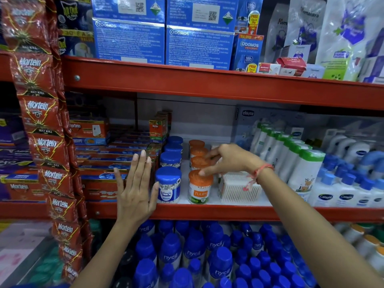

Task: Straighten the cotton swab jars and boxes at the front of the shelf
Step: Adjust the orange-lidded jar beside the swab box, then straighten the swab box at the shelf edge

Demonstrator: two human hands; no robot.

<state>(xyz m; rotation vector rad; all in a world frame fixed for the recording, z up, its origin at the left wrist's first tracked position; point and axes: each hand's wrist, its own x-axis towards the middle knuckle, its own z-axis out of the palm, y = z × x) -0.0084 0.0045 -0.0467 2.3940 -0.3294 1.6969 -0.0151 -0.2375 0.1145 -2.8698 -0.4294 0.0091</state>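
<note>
Orange-lidded, the front Tulips cotton swab jar (199, 187) stands at the near edge of the red shelf (207, 213), just right of the blue-lidded Johnson's buds jar (168, 185) and left of the clear cotton swab box (239, 189); more blue and orange jars queue behind toward the far wall. The right hand (226, 161) hovers over the orange row, fingers loosely curled, its thumb touching the front lid, grasping nothing that I can see; the left hand (136, 187) is flat and released, its thumb against the blue jar's side. Both front jars stand upright, long axis vertical, labels facing near; the box lies long axis left-right. The likely risk: a sideways nudge at the lid could tip the tall orange jar off the near edge, or into its neighbours, toppling the row.
</note>
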